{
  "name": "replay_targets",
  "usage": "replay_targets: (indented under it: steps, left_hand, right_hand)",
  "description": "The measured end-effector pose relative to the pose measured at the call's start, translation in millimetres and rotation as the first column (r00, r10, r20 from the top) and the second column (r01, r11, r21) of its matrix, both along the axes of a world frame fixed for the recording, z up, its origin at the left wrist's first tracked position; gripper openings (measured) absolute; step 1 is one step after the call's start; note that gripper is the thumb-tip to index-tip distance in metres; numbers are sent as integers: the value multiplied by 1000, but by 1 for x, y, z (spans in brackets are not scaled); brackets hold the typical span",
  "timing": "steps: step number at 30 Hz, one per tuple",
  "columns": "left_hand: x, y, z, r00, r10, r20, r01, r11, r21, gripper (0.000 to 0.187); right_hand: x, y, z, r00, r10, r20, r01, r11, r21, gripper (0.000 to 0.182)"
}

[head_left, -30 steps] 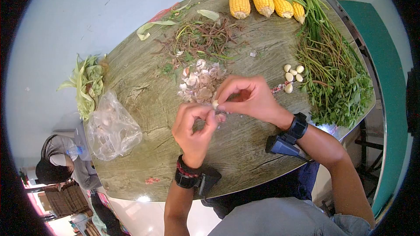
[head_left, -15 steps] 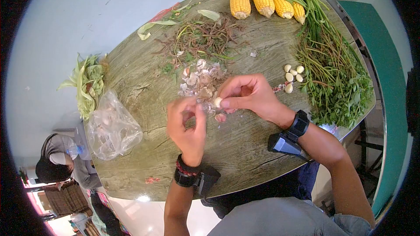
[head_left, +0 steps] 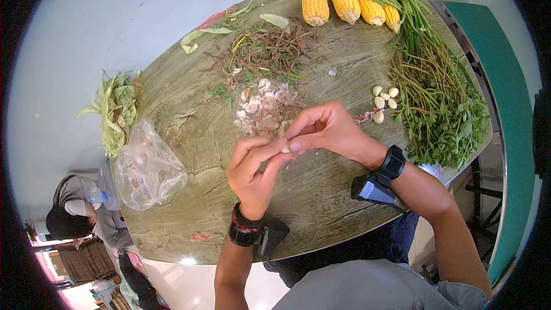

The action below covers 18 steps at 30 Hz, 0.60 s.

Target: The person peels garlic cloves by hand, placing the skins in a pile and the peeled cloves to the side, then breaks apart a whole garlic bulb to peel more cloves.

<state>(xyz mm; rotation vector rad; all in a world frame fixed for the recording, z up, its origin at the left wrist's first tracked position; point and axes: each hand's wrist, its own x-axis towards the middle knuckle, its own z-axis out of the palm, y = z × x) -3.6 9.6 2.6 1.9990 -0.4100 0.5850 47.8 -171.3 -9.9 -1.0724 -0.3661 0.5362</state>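
My right hand [head_left: 330, 132] pinches a small pale garlic clove [head_left: 286, 148] between thumb and fingertips. From the left, my left hand [head_left: 252, 172] meets it, its fingertips pressed against the same clove. Just beyond both hands lies a pile of papery garlic skins [head_left: 265, 106]. Several peeled garlic cloves [head_left: 379, 102] rest on the wooden table [head_left: 229, 218] to the right of my right hand.
Beyond the skins is a heap of brown-green stems [head_left: 270, 49]. Several corn cobs [head_left: 315, 0] lie at the far edge, with leafy greens [head_left: 442, 103] down the right. A plastic bag [head_left: 146, 166] and husks [head_left: 117, 109] sit left; another person [head_left: 86, 209] is beyond.
My left hand has moved right and its fingertips now touch the clove. My right hand has shifted slightly, bringing the clove a little nearer to me.
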Motion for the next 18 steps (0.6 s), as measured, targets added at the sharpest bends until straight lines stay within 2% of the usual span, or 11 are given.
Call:
replay_targets:
  steps: [5,8,11,14,17,18]
  left_hand:
    - [-4,-1,1,999,21,30,-21,1000,13,31]
    - [-4,-6,7,1000,12,-21,-12,1000,-26,30]
    - [-5,-8,6,997,1,-74,-10,992,-122,20]
    - [-4,-5,1,999,-3,50,9,993,-120,11]
    - [-8,0,-6,998,18,55,-1,953,-304,16]
    - [-9,4,-10,998,18,53,-2,960,-281,14]
  right_hand:
    - [1,-1,-3,1000,21,19,-21,999,-39,17]
    - [-2,1,11,994,-5,-106,3,1000,-16,19]
    - [-1,1,1,1000,9,-6,-10,998,-55,21]
    - [0,0,1,998,43,-36,-44,999,-32,22]
    - [-1,-1,4,999,33,-37,-33,999,-2,21]
    - [-1,-1,3,998,51,-48,-50,999,12,20]
